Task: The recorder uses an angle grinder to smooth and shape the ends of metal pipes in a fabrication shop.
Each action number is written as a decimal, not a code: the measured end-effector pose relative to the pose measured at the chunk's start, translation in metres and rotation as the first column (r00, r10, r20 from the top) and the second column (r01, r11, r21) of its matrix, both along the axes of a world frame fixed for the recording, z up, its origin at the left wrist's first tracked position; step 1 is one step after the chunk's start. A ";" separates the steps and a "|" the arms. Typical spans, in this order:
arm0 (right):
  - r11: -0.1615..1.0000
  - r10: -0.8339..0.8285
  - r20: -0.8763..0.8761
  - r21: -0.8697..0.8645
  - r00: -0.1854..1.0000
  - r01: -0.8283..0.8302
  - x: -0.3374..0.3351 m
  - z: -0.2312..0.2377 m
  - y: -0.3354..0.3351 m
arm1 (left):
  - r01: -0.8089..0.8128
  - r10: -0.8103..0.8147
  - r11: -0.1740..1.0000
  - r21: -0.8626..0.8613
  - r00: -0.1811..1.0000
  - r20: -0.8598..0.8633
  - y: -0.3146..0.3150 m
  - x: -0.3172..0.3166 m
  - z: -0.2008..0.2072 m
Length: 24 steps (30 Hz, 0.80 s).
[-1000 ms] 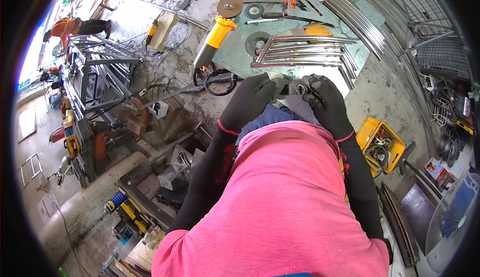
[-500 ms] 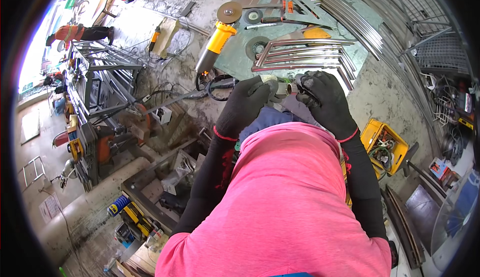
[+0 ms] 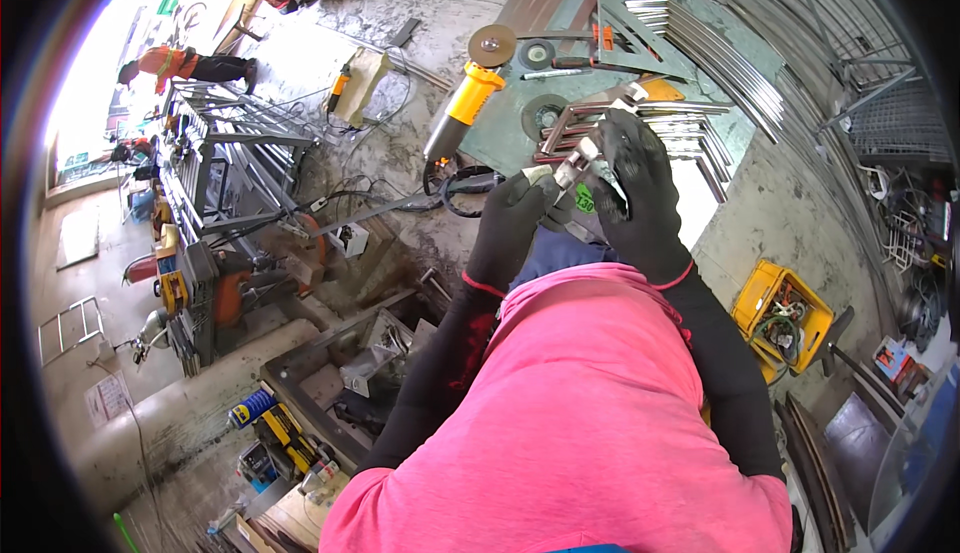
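Observation:
Both my hands wear black gloves with red cuffs and meet in front of my body. My left hand [image 3: 512,215] is closed at the lower end of a shiny metal piece [image 3: 571,167], its exact kind unclear. A small pale scrap [image 3: 537,171] shows at the left fingertips. My right hand [image 3: 640,183] is closed around the metal piece from the right and hides much of it. Between the hands shows a dark surface with a green printed mark [image 3: 585,198]. Beyond them, bent metal tubes [image 3: 690,128] lie on a greenish board [image 3: 560,13].
A yellow angle grinder [image 3: 465,108] stands left of the board, disc up. Loose discs [image 3: 543,117], a long-handled tool and straight tubes [image 3: 715,58] lie on the board. A yellow crate [image 3: 785,318] sits right, a metal rack [image 3: 240,163] left. Two other people are at far left.
My right hand has turned and moved up and left over the metal piece, whose round open end faced it before. The green mark has come into view. The whole view has shifted slightly.

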State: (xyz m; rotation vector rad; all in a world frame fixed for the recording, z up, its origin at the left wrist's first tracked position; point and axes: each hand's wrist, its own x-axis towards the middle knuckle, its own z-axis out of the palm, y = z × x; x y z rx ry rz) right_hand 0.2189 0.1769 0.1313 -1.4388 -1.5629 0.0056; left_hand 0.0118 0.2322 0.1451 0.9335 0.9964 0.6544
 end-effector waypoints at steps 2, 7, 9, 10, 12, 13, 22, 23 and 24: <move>1.000 -0.003 -0.144 -0.013 0.990 0.001 -0.006 0.000 -0.005 | -0.028 0.028 1.000 -0.008 0.999 -0.045 0.006 -0.008 -0.018; 0.856 -0.297 -0.954 -0.279 0.028 -0.436 -0.014 -0.043 0.002 | 0.091 -0.088 0.984 -0.155 0.996 0.026 0.001 -0.025 -0.065; 0.790 -0.322 -0.942 -0.323 0.095 -0.521 -0.010 -0.062 0.001 | 0.277 -0.287 0.957 -0.089 0.949 -0.129 -0.003 -0.021 -0.058; 0.754 -0.362 -0.896 -0.443 0.257 -0.485 -0.012 -0.058 0.004 | 0.367 -0.373 0.928 -0.064 0.905 -0.207 -0.001 -0.019 -0.047; 0.704 -0.377 -0.818 -0.558 0.435 -0.439 -0.015 -0.054 0.006 | 0.602 -0.265 0.766 0.227 0.617 -0.741 0.039 -0.038 -0.038; 0.689 -0.363 -0.810 -0.567 0.461 -0.451 -0.014 -0.057 0.001 | 0.607 -0.012 0.678 0.415 0.574 -0.819 0.057 -0.052 -0.050; 0.538 -0.650 -0.541 -0.824 0.535 -0.179 -0.024 -0.074 -0.022 | 0.671 0.241 0.611 0.420 0.348 -0.906 0.192 -0.056 -0.076; 0.525 -0.685 -0.484 -0.846 0.545 -0.092 -0.034 -0.062 -0.021 | 0.663 0.230 0.634 0.399 0.331 -0.915 0.197 -0.059 -0.084; 0.487 -0.670 -0.330 -0.871 0.664 0.059 -0.028 -0.083 -0.029 | 0.669 0.211 0.636 0.385 0.329 -0.921 0.202 -0.052 -0.089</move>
